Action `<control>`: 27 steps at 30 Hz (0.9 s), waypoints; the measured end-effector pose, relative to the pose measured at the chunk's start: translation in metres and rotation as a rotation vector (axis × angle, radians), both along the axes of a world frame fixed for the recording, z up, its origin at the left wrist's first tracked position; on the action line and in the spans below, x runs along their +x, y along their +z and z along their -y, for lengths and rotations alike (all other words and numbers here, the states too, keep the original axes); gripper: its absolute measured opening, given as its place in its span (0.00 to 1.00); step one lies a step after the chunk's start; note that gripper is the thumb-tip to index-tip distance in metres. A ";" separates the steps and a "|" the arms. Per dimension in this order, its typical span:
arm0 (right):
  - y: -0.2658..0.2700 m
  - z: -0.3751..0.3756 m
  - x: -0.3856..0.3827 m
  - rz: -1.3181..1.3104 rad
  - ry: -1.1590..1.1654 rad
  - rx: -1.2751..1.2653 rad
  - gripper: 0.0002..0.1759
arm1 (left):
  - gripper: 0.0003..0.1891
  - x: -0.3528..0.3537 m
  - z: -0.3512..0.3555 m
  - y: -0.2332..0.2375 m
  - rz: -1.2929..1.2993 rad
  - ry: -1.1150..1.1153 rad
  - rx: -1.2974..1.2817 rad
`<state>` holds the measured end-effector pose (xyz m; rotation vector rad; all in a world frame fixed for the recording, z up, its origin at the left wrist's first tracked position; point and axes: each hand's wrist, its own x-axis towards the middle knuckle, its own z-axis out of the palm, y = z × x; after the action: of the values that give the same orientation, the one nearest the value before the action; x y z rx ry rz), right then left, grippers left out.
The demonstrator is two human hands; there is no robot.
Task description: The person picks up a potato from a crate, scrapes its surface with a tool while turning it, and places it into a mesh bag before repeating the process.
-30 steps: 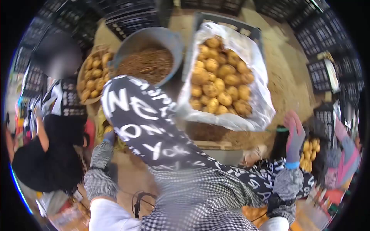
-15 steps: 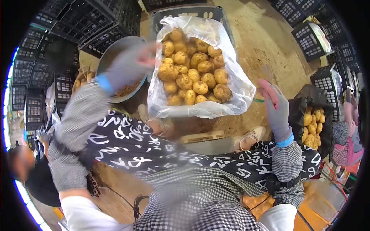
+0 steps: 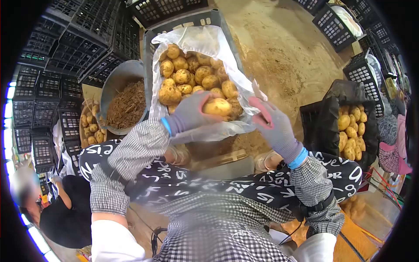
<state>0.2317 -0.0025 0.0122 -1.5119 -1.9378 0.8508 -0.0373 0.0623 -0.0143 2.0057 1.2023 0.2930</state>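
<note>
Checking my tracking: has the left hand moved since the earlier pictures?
Yes, rightward: the left hand has gone from left of the crate to over its near end.

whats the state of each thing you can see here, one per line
left hand in grey-purple glove: closed on a large yellow potato
right hand in matching glove: fingers bent, grip unclear
grey plastic crate with white liner: open, filled with potatoes
round grey-blue plastic tub: open, partly filled with brown debris
square black-lined crate: open, holding potatoes
black plastic crates, upper left: stacked

My only view looks from the wearer's head, forward and steeply down, with the crate [image 3: 192, 26] close at twelve o'clock.
</note>
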 end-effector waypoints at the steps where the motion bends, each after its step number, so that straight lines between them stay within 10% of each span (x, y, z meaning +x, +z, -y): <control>1: 0.000 0.001 -0.007 -0.056 0.009 -0.065 0.28 | 0.37 0.008 0.006 0.021 0.050 -0.021 0.012; 6: 0.015 0.003 -0.028 -0.259 0.088 0.006 0.44 | 0.36 0.028 0.029 0.056 0.300 -0.048 0.070; 9: 0.026 0.005 -0.031 -0.643 0.033 -0.339 0.43 | 0.32 0.027 0.029 0.057 0.753 0.138 -0.613; 12: 0.029 0.004 -0.023 -0.878 -0.188 -0.427 0.32 | 0.28 0.007 0.003 0.042 0.627 0.247 -0.514; 16: 0.049 0.005 0.023 -0.948 -0.421 -0.197 0.23 | 0.25 -0.066 -0.038 -0.045 -0.572 -0.099 -0.221; 20: 0.083 0.038 0.088 -1.159 -0.539 0.230 0.24 | 0.32 -0.082 -0.013 -0.138 -0.895 -0.395 -0.259; 23: 0.140 0.090 0.153 -0.940 -0.752 0.556 0.22 | 0.33 -0.068 -0.024 -0.166 -0.842 -0.472 -0.206; 25: 0.189 0.153 0.214 0.089 -0.848 0.933 0.23 | 0.35 -0.064 -0.029 -0.181 -0.847 -0.470 -0.221; 27: 0.239 0.200 0.261 0.345 -0.916 1.022 0.24 | 0.37 -0.068 -0.028 -0.189 -0.852 -0.459 -0.238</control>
<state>0.4924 -0.2022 0.2516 -1.5882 -1.2175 -0.7277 -0.1056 0.0903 -0.2035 2.1630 1.1126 -0.9714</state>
